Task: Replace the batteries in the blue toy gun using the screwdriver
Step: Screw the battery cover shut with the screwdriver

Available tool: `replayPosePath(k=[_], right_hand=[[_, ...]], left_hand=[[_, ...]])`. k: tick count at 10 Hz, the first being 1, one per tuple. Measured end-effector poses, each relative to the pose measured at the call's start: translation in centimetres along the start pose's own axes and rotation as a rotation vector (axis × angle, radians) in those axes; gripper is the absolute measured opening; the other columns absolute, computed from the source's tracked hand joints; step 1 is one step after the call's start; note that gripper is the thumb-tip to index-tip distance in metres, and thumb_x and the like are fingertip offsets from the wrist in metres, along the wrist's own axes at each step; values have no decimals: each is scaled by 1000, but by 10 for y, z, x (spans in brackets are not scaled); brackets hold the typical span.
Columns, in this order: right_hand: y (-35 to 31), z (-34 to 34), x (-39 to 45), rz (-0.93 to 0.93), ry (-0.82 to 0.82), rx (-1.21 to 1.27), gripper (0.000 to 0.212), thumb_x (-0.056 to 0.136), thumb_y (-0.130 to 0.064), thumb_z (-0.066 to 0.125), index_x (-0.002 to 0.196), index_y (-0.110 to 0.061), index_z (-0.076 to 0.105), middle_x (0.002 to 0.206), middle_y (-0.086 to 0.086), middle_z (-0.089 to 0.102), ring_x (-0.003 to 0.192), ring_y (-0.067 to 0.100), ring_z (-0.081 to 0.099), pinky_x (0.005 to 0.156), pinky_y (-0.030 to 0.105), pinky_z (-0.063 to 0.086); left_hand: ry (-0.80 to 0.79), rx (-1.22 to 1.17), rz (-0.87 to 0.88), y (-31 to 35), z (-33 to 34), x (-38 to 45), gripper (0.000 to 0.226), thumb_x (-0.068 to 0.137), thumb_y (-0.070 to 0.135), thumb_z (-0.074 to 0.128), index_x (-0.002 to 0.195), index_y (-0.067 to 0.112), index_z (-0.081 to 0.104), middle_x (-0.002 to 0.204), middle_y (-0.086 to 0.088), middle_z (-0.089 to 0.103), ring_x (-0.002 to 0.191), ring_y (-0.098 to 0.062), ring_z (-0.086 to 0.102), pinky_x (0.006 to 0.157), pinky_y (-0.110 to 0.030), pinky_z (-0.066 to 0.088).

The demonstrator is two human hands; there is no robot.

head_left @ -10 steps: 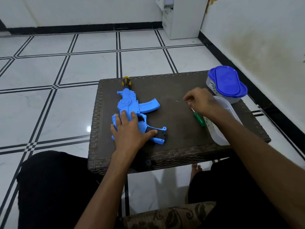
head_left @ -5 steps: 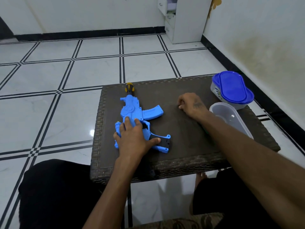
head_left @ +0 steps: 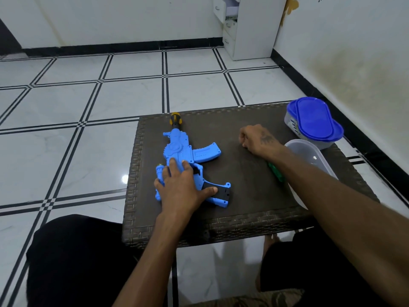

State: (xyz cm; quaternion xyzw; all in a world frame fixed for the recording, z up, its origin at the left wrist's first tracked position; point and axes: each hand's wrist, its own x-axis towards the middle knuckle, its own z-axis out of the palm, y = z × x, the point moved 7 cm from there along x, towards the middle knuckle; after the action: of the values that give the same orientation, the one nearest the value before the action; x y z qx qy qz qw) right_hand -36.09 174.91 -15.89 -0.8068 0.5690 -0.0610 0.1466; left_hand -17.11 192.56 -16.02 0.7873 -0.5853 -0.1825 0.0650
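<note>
Judging by the flat left hand (head_left: 179, 187) pressed on the blue toy gun (head_left: 190, 160) at table (head_left: 254, 213) nine o'clock, a screw is probably being pinched by the curled right hand (head_left: 257, 139), contents unseen; the screwdriver (head_left: 276, 172) is needed next.

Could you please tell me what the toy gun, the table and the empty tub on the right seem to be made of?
Toy gun: moulded plastic, bright blue with a slight sheen and raised ribbed detail.
Table: probably woven synthetic wicker, dark brown and matt; a basket-weave pattern runs along its edge.
Tub: translucent plastic, smooth and glossy, with a light spot on its wall.
</note>
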Motion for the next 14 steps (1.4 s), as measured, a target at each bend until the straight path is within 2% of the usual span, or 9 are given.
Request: replayPosePath(k=[2, 3, 4, 7, 8, 9, 10, 12, 14], right_hand=[[-3, 3, 0, 23, -71, -24, 14, 88, -4, 55, 91, -18, 60, 95, 2, 59, 83, 20, 54, 72, 29, 39], [-6, 6, -6, 59, -69, 1, 14, 88, -6, 56, 92, -17, 64, 100, 3, 63, 90, 23, 60, 78, 32, 47], [-14, 14, -18, 70, -57, 39, 15, 87, -7, 58, 87, -18, 68, 98, 4, 68, 90, 24, 64, 84, 37, 54], [-36, 32, -62, -31, -42, 41, 16, 86, -10, 56, 88, -22, 66, 86, -1, 65, 81, 20, 61, 77, 37, 54], [-34, 31, -68, -66, -17, 23, 16, 88, -8, 57, 91, -19, 70, 89, -1, 68, 84, 19, 64, 77, 32, 53], [-31, 28, -67, -6, -74, 4, 12, 89, -12, 64, 97, -15, 72, 95, 3, 70, 90, 20, 65, 79, 29, 50], [-30, 27, -65, 34, -125, -31, 15, 90, -19, 67, 103, -12, 71, 102, 6, 70, 96, 22, 64, 86, 32, 50], [-31, 25, -66, 7, -129, -56, 6, 91, -17, 65, 91, -13, 69, 91, 5, 69, 89, 22, 65, 84, 35, 53], [-38, 24, -66, -41, -155, -111, 10, 90, -21, 65, 96, -15, 70, 96, 5, 70, 89, 22, 64, 84, 34, 53]], left_hand=[[2, -4, 5, 0, 0, 0, 105, 73, 73, 61, 152, 18, 19, 161, -13, -2, 147, -36, 3, 116, -58, 12], [3, -7, 4, -1, 0, 0, 106, 73, 73, 61, 152, 18, 19, 161, -13, -3, 147, -35, 2, 117, -58, 12], [2, -3, 7, -1, 1, 0, 105, 73, 73, 60, 152, 18, 19, 161, -13, -3, 147, -35, 2, 116, -58, 11], [9, 4, 12, -1, 1, 0, 105, 73, 73, 60, 153, 18, 18, 161, -13, -3, 147, -36, 2, 116, -58, 12], [14, 3, 14, -1, 1, -1, 106, 73, 74, 60, 153, 18, 18, 161, -13, -2, 147, -36, 2, 116, -58, 12], [14, 4, 15, -1, 1, -1, 105, 73, 73, 60, 153, 18, 18, 161, -13, -2, 147, -36, 2, 116, -58, 12], [9, 3, 14, -1, 1, -1, 105, 74, 73, 59, 153, 18, 17, 161, -13, -3, 147, -36, 2, 117, -58, 12], [8, -3, 12, -2, 1, -1, 105, 73, 73, 60, 153, 18, 17, 161, -13, -3, 148, -36, 1, 116, -57, 10], [10, -2, 11, -1, 2, 0, 106, 73, 73, 60, 153, 19, 17, 161, -13, -3, 148, -36, 1, 117, -58, 11]])
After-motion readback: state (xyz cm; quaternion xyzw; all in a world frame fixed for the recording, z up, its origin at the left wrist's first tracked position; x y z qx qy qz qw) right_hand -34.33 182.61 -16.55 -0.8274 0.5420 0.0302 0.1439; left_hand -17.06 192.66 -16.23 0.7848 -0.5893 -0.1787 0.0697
